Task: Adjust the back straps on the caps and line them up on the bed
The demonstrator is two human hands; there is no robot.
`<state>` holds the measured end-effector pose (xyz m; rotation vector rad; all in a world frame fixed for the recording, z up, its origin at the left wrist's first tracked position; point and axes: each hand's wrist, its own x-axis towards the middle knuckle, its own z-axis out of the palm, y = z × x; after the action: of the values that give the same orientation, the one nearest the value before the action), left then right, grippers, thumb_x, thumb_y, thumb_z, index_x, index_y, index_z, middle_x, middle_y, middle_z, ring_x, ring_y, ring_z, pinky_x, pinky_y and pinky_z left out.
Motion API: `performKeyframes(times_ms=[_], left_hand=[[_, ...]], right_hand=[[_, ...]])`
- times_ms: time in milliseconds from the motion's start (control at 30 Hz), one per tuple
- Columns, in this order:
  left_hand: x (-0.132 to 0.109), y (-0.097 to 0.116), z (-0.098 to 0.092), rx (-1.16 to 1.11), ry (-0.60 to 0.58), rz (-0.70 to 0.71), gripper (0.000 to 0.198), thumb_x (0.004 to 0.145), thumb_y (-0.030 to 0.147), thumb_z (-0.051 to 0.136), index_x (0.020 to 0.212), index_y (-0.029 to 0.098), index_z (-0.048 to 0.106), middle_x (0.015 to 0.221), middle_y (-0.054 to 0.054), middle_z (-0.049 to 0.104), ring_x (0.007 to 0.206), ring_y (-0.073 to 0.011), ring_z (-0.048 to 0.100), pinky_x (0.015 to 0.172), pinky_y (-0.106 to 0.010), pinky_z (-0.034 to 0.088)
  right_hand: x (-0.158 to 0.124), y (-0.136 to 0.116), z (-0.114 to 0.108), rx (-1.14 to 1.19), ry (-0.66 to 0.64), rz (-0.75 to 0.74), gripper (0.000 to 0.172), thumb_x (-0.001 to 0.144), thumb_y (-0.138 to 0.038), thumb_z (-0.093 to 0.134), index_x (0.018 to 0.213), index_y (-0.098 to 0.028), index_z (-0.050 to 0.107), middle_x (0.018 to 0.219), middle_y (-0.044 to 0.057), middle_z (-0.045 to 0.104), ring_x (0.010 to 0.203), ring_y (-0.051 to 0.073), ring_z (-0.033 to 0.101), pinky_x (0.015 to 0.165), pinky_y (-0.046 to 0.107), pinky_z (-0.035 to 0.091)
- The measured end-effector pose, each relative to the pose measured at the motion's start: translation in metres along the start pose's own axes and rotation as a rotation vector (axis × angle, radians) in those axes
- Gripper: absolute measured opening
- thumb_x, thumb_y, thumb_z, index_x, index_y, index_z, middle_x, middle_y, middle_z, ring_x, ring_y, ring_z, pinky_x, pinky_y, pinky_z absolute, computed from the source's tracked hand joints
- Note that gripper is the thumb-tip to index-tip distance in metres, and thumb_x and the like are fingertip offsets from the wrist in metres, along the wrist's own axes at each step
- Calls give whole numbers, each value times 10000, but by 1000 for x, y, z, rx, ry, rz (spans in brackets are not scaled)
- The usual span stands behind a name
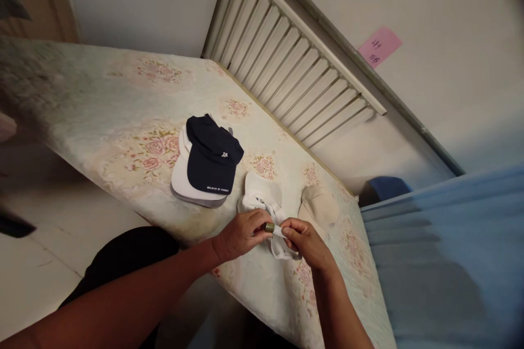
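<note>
A white baseball cap (264,185) lies on the bed, partly hidden behind my hands. Its back strap (279,231) runs through a brass-coloured metal buckle (269,227). My left hand (242,233) pinches the buckle between thumb and fingers. On the other side, my right hand (306,241) is closed on the white strap, a short stretch of which shows between the two hands. Left of them, a navy cap (213,161) with white lettering rests on a white cap (180,177). A beige cap (321,204) lies just beyond my right hand.
The caps lie on a flowered bed cover (135,103). A radiator (282,43) stands along the wall behind the bed. Blue curtain fabric (450,251) hangs at the right. A pink note (380,46) is stuck to the wall.
</note>
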<state>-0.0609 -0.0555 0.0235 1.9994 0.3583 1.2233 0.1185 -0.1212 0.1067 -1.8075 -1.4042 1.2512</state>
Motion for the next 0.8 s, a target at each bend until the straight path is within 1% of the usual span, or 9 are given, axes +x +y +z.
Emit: performKeyframes(times_ms=[167,333,633,800], left_hand=[[0,0,-1,-5,-6,10,86,857,211,529,932,169,526,799,-1,534,687,-105,483,643,-220,393],[0,0,-2,-17,-16,8,82,852,198,532,927,169,522,813,-5,544,711,-113,503,657,-224,404],[0,1,-1,-17,-17,11,94,844,198,552,925,159,527,809,-5,540,701,-107,493,647,-216,398],[-1,0,0,-24,-11,4,87,853,208,538,931,171,525,824,-7,549,706,-110,503,651,-220,404]], right_hand=[[2,-1,0,-4,-21,-15,242,788,-405,587,729,-171,612,506,-66,444,455,61,298,458,223,200],[4,-1,0,11,-31,1,250,771,-423,598,716,-180,606,496,-68,430,451,67,293,461,228,197],[7,1,1,-1,1,-48,223,792,-392,581,725,-181,610,514,-67,441,465,66,306,475,224,221],[7,3,2,6,11,-46,225,785,-403,584,731,-186,613,508,-68,438,461,69,308,472,228,218]])
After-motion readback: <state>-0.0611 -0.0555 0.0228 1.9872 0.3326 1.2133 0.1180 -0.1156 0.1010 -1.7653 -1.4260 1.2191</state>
